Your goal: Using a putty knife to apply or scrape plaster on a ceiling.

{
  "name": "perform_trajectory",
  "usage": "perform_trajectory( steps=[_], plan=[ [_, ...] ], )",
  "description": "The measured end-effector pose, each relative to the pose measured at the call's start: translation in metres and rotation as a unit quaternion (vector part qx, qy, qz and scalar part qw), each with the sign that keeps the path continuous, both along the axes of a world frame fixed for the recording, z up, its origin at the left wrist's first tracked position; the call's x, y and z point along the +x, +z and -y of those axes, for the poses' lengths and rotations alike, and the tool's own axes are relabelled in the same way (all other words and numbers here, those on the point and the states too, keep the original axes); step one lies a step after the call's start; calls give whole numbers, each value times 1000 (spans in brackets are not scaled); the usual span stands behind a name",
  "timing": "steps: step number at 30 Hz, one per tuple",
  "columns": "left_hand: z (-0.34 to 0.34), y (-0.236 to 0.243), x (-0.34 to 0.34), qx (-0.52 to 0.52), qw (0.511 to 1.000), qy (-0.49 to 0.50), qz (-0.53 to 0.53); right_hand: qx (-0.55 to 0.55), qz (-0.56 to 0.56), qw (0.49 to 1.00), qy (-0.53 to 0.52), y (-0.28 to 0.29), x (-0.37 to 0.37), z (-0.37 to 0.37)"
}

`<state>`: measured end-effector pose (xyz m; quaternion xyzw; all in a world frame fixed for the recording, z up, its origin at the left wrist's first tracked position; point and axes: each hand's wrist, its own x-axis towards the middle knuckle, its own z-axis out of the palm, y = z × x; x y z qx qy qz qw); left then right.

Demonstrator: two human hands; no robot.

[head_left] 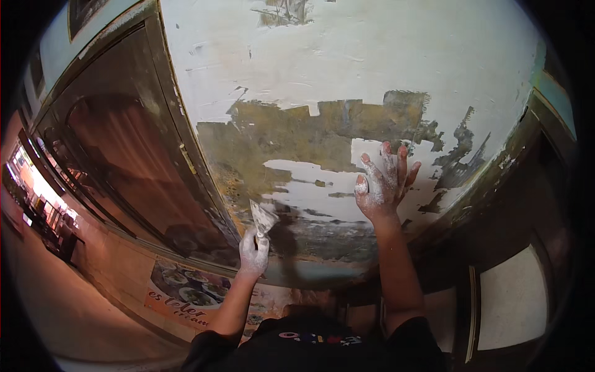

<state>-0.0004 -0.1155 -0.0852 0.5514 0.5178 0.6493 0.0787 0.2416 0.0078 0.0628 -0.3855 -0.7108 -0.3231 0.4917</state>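
My left hand (253,254), dusted white, grips a putty knife (264,218) whose whitened blade points up at the lower left of a wall panel (347,49). My right hand (384,183), also coated in white powder, has its fingers spread against or just over a white patch on the panel's lower right; whether they touch it is hard to tell. The panel is pale above, with a broad scraped band (297,127) of olive and grey showing through. Streaks of white filler (310,180) cross the lower part of this band.
A brown-framed door (133,142) with a reddish pane borders the panel on the left. Below hangs a printed banner (180,285). Dark furniture (59,229) stands by a bright opening at far left. A dark recess with a pale board (514,297) lies at lower right.
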Motion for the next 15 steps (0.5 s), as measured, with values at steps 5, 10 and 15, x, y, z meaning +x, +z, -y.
perform_trajectory(
  steps=[5,10,15],
  plan=[
    [-12,-24,-2,-99,994,29,38,-12,5,1000,-17,-4,1,0],
    [-17,-26,10,-67,994,-21,85,12,2,1000,-1,-4,3,-1],
    [-25,-66,23,-206,920,-194,270,4,8,1000,0,-8,6,-1]
  ],
)
